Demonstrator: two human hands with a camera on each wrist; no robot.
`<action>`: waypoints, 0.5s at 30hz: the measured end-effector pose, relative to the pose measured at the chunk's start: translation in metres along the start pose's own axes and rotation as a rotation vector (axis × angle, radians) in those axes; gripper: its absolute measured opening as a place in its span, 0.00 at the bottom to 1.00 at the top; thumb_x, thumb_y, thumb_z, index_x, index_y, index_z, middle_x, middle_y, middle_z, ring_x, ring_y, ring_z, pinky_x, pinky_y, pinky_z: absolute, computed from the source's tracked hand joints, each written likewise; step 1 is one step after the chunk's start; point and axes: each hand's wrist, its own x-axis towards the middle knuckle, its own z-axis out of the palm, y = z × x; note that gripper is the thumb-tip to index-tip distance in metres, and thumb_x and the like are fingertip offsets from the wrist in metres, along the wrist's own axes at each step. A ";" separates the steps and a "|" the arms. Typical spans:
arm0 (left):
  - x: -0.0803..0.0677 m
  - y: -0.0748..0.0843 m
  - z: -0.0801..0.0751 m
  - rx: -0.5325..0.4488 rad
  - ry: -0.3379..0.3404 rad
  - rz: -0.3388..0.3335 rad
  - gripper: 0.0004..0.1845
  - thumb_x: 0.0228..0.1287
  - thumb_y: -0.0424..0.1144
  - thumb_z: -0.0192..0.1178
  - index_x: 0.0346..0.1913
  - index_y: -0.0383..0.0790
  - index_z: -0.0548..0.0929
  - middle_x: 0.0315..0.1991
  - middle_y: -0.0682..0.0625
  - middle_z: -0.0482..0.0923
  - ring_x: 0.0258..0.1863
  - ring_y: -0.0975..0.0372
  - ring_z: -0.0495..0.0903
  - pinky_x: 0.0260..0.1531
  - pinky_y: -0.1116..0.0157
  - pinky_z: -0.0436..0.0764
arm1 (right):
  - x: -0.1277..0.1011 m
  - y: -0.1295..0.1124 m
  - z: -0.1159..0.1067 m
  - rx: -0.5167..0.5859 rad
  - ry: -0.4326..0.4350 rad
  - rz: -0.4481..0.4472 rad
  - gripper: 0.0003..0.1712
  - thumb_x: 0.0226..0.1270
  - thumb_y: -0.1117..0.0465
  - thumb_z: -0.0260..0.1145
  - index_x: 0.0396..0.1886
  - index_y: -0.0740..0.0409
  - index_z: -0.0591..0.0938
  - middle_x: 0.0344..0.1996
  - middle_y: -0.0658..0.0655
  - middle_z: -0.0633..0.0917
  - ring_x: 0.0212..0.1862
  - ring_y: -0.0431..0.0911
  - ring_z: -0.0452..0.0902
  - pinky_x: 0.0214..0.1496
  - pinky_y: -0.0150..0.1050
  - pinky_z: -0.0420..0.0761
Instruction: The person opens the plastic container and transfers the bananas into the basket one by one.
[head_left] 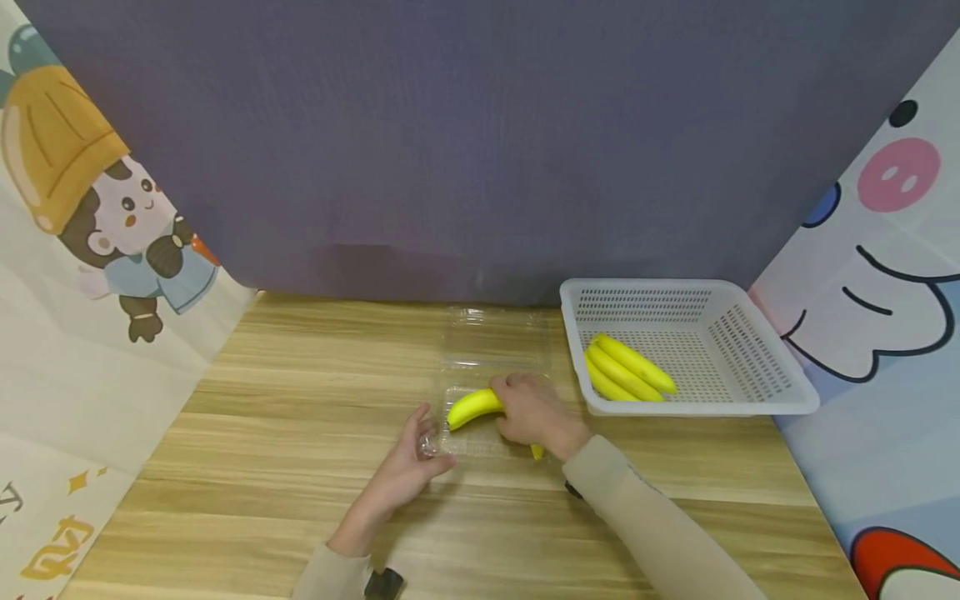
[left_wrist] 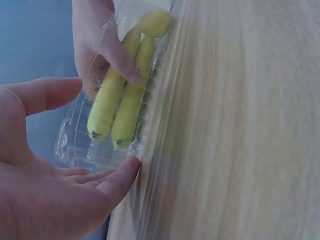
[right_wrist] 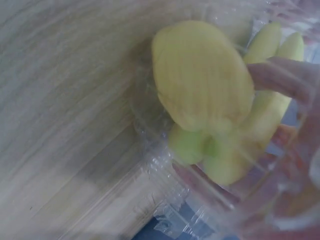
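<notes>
A clear plastic clamshell box (head_left: 474, 445) lies on the table with its lid (head_left: 495, 337) folded back to the far side. My right hand (head_left: 532, 414) grips a small bunch of bananas (head_left: 474, 407) from above, over the base of the box. In the left wrist view, two banana tips (left_wrist: 103, 117) point towards the left palm, seen through the clear wall. My left hand (head_left: 401, 467) is at the box's left end, its thumb and fingers spread on either side, fingertips right at the edge. Close to the right wrist camera, the bunch's joined end (right_wrist: 200, 80) looks blurred.
To the right stands a white perforated basket (head_left: 765, 367) holding several more bananas (head_left: 626, 369). A dark grey partition (head_left: 480, 150) rises along the table's back edge. Printed cloth walls (head_left: 90, 400) flank the wooden table (head_left: 285, 433).
</notes>
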 end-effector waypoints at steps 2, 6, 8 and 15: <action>0.001 0.000 0.000 0.000 0.000 -0.004 0.55 0.60 0.41 0.71 0.81 0.39 0.45 0.76 0.30 0.56 0.71 0.36 0.63 0.67 0.36 0.66 | 0.001 -0.001 0.002 -0.009 -0.018 -0.006 0.24 0.61 0.56 0.71 0.56 0.50 0.77 0.44 0.53 0.82 0.45 0.46 0.76 0.50 0.47 0.81; 0.001 -0.001 0.000 -0.001 -0.001 -0.005 0.55 0.60 0.40 0.71 0.81 0.40 0.45 0.76 0.30 0.55 0.71 0.36 0.62 0.67 0.36 0.66 | 0.003 -0.003 0.005 -0.013 -0.040 -0.007 0.23 0.61 0.61 0.71 0.55 0.49 0.76 0.43 0.52 0.80 0.45 0.46 0.76 0.46 0.45 0.82; 0.001 -0.001 0.000 -0.002 -0.002 -0.002 0.55 0.60 0.40 0.71 0.81 0.39 0.46 0.76 0.30 0.55 0.71 0.36 0.63 0.67 0.37 0.67 | 0.003 -0.003 0.007 -0.019 -0.040 -0.011 0.24 0.60 0.63 0.71 0.56 0.49 0.76 0.43 0.53 0.80 0.45 0.47 0.76 0.45 0.45 0.82; 0.001 -0.001 0.000 -0.010 -0.002 0.012 0.54 0.61 0.39 0.71 0.81 0.39 0.46 0.75 0.29 0.56 0.69 0.35 0.65 0.65 0.39 0.70 | 0.003 -0.003 0.008 -0.043 -0.019 -0.036 0.25 0.59 0.67 0.70 0.55 0.51 0.75 0.42 0.53 0.79 0.43 0.46 0.75 0.42 0.43 0.82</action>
